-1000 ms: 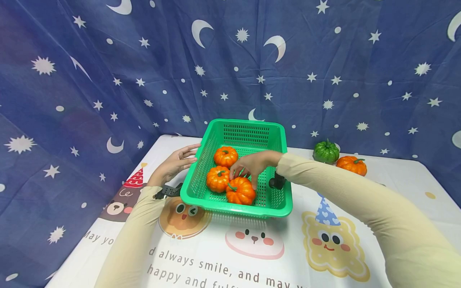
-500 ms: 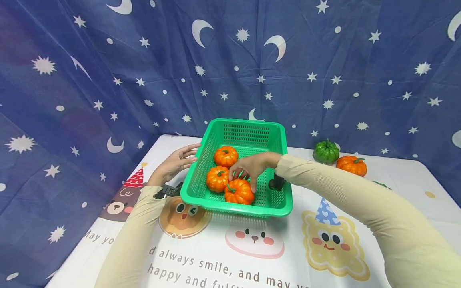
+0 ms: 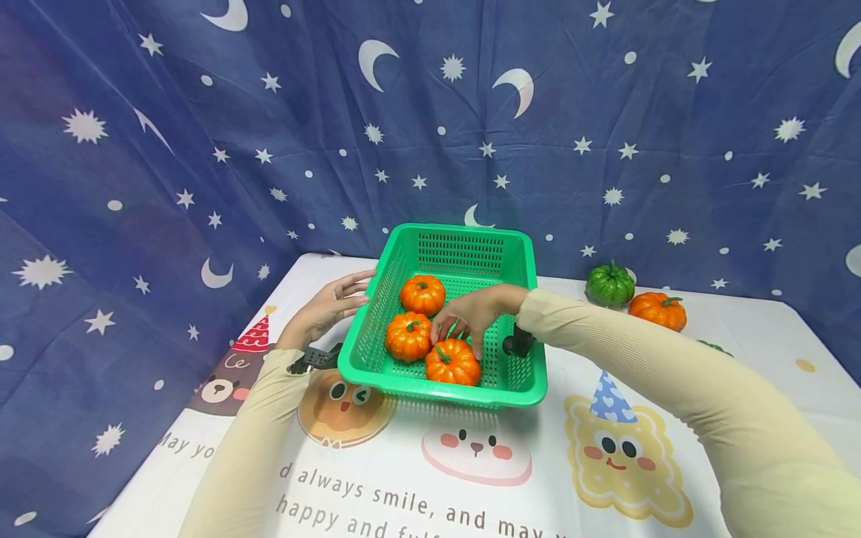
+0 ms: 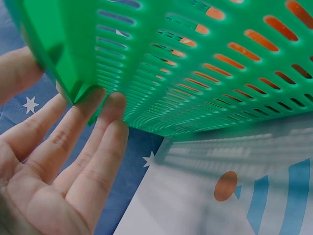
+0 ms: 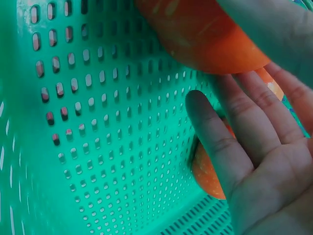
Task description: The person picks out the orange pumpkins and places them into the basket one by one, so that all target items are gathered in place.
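Observation:
A green plastic basket (image 3: 451, 390) stands on the table with several orange toy pumpkins in it. My right hand (image 3: 479, 308) reaches inside and grips the front pumpkin (image 3: 454, 363), thumb on one side and fingertips on the other. In the right wrist view this pumpkin (image 5: 205, 39) shows between thumb and fingers, one finger standing away from it. Two more pumpkins lie beside it, one at left (image 3: 407, 338) and one farther back (image 3: 422, 294). My left hand (image 3: 331, 305) touches the basket's left side, its fingers (image 4: 100, 164) fairly straight at the perforated wall.
Right of the basket, near the curtain, sit a green pumpkin (image 3: 610, 285) and another orange pumpkin (image 3: 656, 310). A bit of something green (image 3: 714, 347) peeks out behind my right sleeve. A starry blue curtain (image 3: 430, 112) hangs behind the white printed tablecloth (image 3: 377, 493).
The front pumpkin has shifted slightly within the basket along with my right hand, first left, then a little right and nearer. My left hand stays at the basket's side.

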`<state>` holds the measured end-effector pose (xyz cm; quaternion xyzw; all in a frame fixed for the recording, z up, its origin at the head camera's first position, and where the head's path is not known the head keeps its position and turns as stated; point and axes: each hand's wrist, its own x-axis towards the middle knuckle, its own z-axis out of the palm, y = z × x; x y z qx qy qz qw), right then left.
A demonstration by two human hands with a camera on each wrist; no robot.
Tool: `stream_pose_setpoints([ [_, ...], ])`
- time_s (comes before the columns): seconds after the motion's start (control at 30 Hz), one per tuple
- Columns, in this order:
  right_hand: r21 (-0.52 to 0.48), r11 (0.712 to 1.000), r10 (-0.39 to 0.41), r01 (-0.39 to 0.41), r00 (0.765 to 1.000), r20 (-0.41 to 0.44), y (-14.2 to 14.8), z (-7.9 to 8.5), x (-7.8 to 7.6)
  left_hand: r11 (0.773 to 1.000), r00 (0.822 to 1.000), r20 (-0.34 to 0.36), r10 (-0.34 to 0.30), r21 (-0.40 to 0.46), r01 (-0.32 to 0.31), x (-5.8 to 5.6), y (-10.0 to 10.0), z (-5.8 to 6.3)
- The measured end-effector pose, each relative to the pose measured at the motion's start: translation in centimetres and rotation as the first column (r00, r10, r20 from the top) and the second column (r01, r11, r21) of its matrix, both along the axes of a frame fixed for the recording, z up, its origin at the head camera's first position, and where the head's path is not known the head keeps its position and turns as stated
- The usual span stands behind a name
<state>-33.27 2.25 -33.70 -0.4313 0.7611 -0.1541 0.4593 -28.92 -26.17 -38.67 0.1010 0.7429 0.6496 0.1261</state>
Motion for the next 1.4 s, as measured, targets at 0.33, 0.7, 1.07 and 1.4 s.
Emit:
stream_pose_setpoints([
  [0.33, -0.035, 0.999, -0.015, 0.014, 1.000, -0.022, -0.3, -0.7, 0.1, 1.000, 1.000, -0.005, 0.000, -0.005, 0.000, 0.0, 0.0, 0.0],
  [0.7, -0.037, 0.999, -0.031, 0.032, 0.999, 0.012, 0.2, 0.0, -0.3, 1.000, 1.000, 0.002, 0.006, -0.010, -0.006, 0.0, -0.1, 0.0],
  [1.07, -0.074, 0.997, -0.021, 0.025, 0.998, 0.053, 0.8, 1.1, -1.2, 1.000, 1.000, 0.012, 0.010, -0.014, -0.010, 0.0, 0.0, 0.0],
  [1.4, -0.132, 0.990, -0.046, 0.052, 0.998, 0.048, 1.9, 2.8, -1.8, 1.000, 1.000, 0.005, 0.003, 0.005, -0.003, -0.2, -0.1, -0.2],
])
